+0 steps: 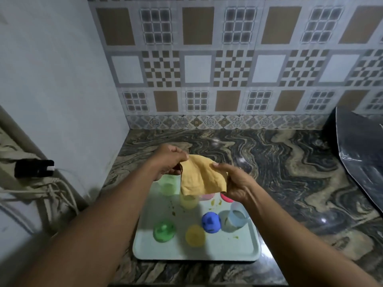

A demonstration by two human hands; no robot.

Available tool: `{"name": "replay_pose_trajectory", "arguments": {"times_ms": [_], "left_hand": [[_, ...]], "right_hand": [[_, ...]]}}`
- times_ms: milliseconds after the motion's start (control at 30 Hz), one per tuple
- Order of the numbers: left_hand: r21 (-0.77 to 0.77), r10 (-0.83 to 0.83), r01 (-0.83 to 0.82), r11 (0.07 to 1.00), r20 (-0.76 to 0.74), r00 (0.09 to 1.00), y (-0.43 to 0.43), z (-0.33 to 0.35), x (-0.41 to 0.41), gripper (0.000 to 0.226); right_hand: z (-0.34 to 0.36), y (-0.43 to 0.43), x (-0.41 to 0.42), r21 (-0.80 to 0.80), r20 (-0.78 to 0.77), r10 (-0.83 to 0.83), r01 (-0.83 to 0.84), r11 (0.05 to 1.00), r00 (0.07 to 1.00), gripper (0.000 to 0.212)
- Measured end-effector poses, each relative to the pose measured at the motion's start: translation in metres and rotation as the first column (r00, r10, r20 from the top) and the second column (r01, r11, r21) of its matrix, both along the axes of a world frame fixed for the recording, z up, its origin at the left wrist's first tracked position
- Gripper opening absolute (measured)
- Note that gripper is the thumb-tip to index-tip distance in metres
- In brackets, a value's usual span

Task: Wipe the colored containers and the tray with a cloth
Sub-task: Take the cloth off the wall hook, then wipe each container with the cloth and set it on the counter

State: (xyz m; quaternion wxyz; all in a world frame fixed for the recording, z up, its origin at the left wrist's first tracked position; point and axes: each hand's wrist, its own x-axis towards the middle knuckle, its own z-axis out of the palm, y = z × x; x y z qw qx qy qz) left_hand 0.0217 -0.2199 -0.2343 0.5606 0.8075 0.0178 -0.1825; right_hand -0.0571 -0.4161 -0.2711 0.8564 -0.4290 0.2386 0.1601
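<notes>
A yellow cloth hangs in the air above the far end of a pale tray. My left hand pinches its left top corner and my right hand grips its right edge. On the tray stand a green container, a yellow container, partly hidden by the cloth, and a clear blue container. A green lid, a yellow lid and a blue lid lie near the tray's front. A pink piece peeks out under my right hand. Brownish smears mark the tray.
The tray rests on a dark swirled stone counter against a patterned tiled wall. A plain wall closes the left side, with a black plug and cables beyond it. A dark glossy sheet lies at the right edge.
</notes>
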Motion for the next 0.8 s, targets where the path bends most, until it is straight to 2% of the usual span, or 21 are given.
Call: {"name": "replay_pose_trajectory", "arguments": {"times_ms": [133,233,300,400,500,633,733,800], "left_hand": [[-0.028,-0.053,0.053,0.998,0.001,0.999,-0.001,-0.001,0.013,0.003],[-0.045,-0.112,0.110,0.993,-0.043,0.993,-0.009,-0.002,0.016,0.004],[-0.042,-0.140,0.139,0.989,-0.043,0.989,-0.018,-0.001,0.017,0.008],[-0.050,-0.155,0.155,0.987,0.014,0.988,-0.031,0.001,0.019,0.004],[-0.053,-0.172,0.174,0.983,0.034,0.984,-0.040,0.003,0.020,0.005],[-0.075,-0.214,0.212,0.974,-0.016,0.977,-0.045,0.005,0.020,0.006],[-0.121,-0.219,0.209,0.970,-0.075,0.973,-0.046,0.001,0.017,0.020],[-0.181,-0.221,0.197,0.963,-0.123,0.967,-0.045,0.000,0.015,0.026]], "right_hand": [[-0.012,0.011,0.002,0.005,-0.003,-0.036,0.036,0.999,0.999,0.027],[-0.016,0.018,0.010,-0.125,0.040,-0.158,0.162,0.979,0.987,0.032],[-0.014,0.019,0.017,-0.263,0.112,-0.260,0.281,0.923,0.959,0.024],[-0.008,0.024,0.023,-0.426,0.222,-0.271,0.343,0.837,0.937,0.015],[-0.007,0.031,0.026,-0.511,0.299,-0.268,0.391,0.765,0.916,0.014],[-0.025,0.039,0.030,-0.603,0.309,-0.264,0.403,0.689,0.914,0.018],[-0.023,0.046,0.022,-0.598,0.323,-0.252,0.403,0.693,0.912,0.019],[-0.021,0.047,0.018,-0.478,0.277,-0.284,0.388,0.788,0.918,0.022]]}}
